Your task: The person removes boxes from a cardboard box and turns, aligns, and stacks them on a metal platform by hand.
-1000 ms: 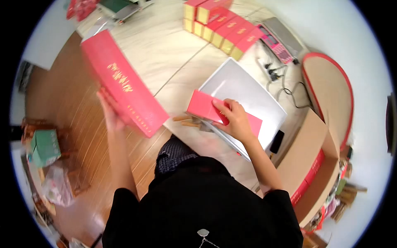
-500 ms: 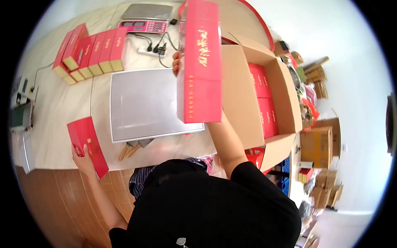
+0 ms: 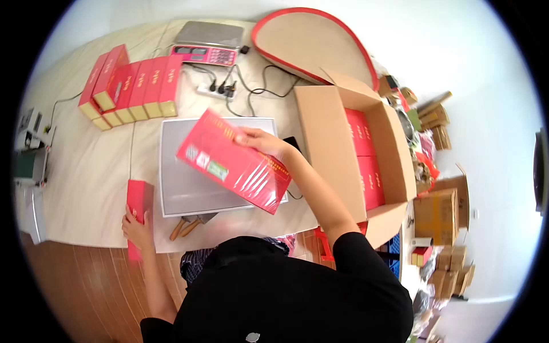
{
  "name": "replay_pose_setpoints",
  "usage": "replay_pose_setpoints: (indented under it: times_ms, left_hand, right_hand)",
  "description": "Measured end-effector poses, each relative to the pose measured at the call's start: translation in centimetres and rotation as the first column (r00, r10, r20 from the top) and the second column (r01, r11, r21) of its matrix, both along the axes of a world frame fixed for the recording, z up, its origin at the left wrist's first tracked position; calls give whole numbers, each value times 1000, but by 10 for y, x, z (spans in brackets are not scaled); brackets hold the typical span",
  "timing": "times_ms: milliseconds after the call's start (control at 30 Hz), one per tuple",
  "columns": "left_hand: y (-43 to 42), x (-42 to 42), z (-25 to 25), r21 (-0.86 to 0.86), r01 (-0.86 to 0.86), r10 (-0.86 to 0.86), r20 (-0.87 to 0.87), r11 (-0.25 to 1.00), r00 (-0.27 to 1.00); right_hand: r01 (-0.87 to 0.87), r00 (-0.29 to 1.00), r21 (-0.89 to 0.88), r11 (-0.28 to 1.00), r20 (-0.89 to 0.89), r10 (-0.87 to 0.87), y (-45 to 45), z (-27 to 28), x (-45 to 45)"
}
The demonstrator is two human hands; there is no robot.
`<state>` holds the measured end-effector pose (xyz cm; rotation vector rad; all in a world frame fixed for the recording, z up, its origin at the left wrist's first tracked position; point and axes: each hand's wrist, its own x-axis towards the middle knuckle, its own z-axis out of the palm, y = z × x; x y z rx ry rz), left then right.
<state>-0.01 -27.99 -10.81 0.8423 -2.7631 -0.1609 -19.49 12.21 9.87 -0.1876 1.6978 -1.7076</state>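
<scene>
My right hand [image 3: 257, 143] grips the edge of a red gift box [image 3: 234, 166] in shiny clear wrap, tilted above a grey metal tray-like plate [image 3: 177, 154]. Gold lettering, a QR code and a small green label show on it. At the table's front edge, my left hand [image 3: 137, 231] is closed on a long red cardboard piece [image 3: 140, 197] with a small gold mark; whether it is a box or a folded bag I cannot tell. Two wooden-handled scrapers [image 3: 189, 226] lie just in front of the plate.
Several red boxes [image 3: 137, 88] stand in a row at the back left. Behind the plate are a pink scale [image 3: 206, 54] and a power strip [image 3: 216, 90] with cables. An open carton [image 3: 329, 154] holding red boxes stands at right, near a red-rimmed round tray [image 3: 311, 43].
My right hand has brought the wrapped box down and left over the plate, turning its labelled face up. The red piece in my left hand has turned more upright.
</scene>
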Motion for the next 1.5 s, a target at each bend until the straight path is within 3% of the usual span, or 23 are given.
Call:
replay_pose_setpoints:
  times_ms: [67,100,200,300,367,433,500,567,667,900,1100,1267,1367,1433,1500]
  left_hand:
    - [3,0,7,-1,-24,24,21,1000,999]
    - [5,-1,9,8,-20,20,30,1000,999]
    - [8,-3,12,13,-12,12,31,1000,999]
    - [11,-4,14,7,-11,11,13,1000,1000]
    - [14,-6,20,18,-31,30,26,999,999]
    - [14,-7,19,9,-19,19,26,1000,999]
    - [13,-10,17,4,-31,31,37,999,999]
    - [17,-10,16,3,-27,26,57,1000,998]
    - [16,-14,19,-20,-26,27,65,999,998]
    - [15,-14,12,-25,-37,39,70,999,997]
    - [17,-16,17,3,-49,49,54,999,997]
    - [13,-9,18,83,-2,5,-32,997,999]
    - [7,-7,15,172,41,-9,-180,984,984]
    - [7,-3,17,336,83,24,-302,938,953]
    - [6,0,21,374,92,40,-332,923,942]
  right_hand:
    - [-282,942,317,905,-88,325,-20,-14,-7]
    - [-333,883,419,845,-176,436,-30,-26,-9]
    - [-417,817,478,773,-175,549,-49,-48,-10]
    - [-346,786,524,778,-291,545,-49,-57,-6]
    - [-68,519,670,739,-608,600,-47,-62,13]
    - [-22,485,727,687,-593,643,-37,-67,39]
    - [110,400,834,541,-536,744,-30,-74,49]
    - [93,442,793,602,-575,688,-27,-82,50]
    - [113,390,710,695,-675,627,-35,-75,44]
    - [143,355,653,744,-735,578,-45,-88,-31]
    - [234,245,614,754,-788,565,-54,-102,-92]
    - [277,300,635,721,-770,563,-40,-100,-60]
    - [253,337,680,688,-729,596,-15,-92,-15]
    - [238,353,688,686,-719,599,-4,-86,15]
    - [213,379,681,701,-719,583,7,-82,44]
